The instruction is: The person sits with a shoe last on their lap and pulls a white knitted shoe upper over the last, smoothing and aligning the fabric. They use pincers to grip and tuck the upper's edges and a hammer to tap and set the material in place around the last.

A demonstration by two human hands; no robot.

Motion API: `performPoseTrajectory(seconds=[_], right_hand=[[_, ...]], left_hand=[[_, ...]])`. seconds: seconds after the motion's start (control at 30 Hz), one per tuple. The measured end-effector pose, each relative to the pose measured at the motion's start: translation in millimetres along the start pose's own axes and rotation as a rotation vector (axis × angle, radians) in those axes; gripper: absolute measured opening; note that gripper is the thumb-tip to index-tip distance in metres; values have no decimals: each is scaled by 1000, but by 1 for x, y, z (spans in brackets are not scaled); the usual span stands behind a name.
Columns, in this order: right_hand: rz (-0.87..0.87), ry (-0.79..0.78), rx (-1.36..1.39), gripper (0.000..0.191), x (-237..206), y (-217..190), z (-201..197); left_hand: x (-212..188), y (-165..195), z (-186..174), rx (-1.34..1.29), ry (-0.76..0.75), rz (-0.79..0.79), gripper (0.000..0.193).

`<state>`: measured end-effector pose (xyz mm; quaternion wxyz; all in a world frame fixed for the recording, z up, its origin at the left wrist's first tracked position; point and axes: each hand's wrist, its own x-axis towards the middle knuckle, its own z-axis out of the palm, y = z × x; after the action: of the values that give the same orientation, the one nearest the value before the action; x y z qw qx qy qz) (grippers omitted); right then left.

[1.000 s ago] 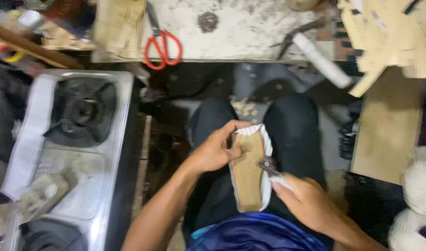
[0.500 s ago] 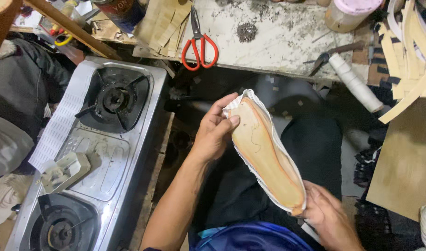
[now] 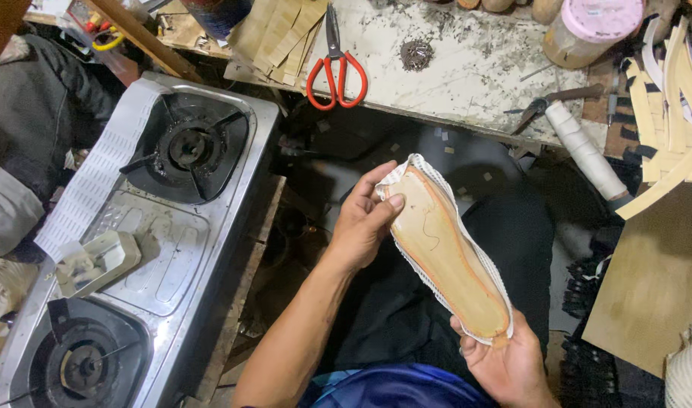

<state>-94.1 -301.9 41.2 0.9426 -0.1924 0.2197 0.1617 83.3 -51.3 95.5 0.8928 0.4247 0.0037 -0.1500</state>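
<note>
Head view, held item: I see a shoe on its last [image 3: 446, 253], sole side up, tan insole ringed by white mesh upper, lying diagonally over the lap from upper left to lower right.
Head view, left hand: my left hand [image 3: 363, 221] is curled round the toe end, thumb pressed flat on the insole near the rim, fingers wrapped behind the mesh edge.
Head view, right hand: my right hand [image 3: 507, 363] cups the heel end from below, thumb against the mesh at the lower edge; fingers mostly hidden under the shoe, so I cannot tell their spread.
Head view, where it sits: held in the air between both hands, above dark trousers [image 3: 406, 310], not touching bench or stove.
Head view, left surroundings: a two-burner gas stove [image 3: 157, 242] of steel; a small pale block [image 3: 97, 261] rests on its middle panel.
Head view, bench: a stained worktable [image 3: 467, 68] ahead, with red-handled scissors [image 3: 336, 72], a small heap of tacks [image 3: 417, 54], and a tool with a white-wrapped handle [image 3: 584, 147] sticking out over the edge.
Head view, right surroundings: pale strips [image 3: 667, 113] piled at the far right; a flat board [image 3: 652, 287] just beside the right knee.
</note>
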Motion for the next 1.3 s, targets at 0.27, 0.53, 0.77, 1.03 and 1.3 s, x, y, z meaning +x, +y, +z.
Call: performPoseTrajectory(seconds=[0.27,0.53,0.77,1.03,1.3], right_hand=[[-385,59,-451,58,-13,-2,34],[-834,-260,-1500,56,-30,7,44],[-334,283,-1082,46,-21,4,37],[-373,158,-599,41,-7,4,45],[-391,293,-699,33,-12,-4,76]], left_hand=[[-8,-23,0,-98,88,13,53],[-22,-50,3,-143,74,-180,34],[-86,-63,-2,-267,21,-394,28],[-102,-51,31,-235,198,-296,27],[-112,-54,27,-120,175,-262,31]])
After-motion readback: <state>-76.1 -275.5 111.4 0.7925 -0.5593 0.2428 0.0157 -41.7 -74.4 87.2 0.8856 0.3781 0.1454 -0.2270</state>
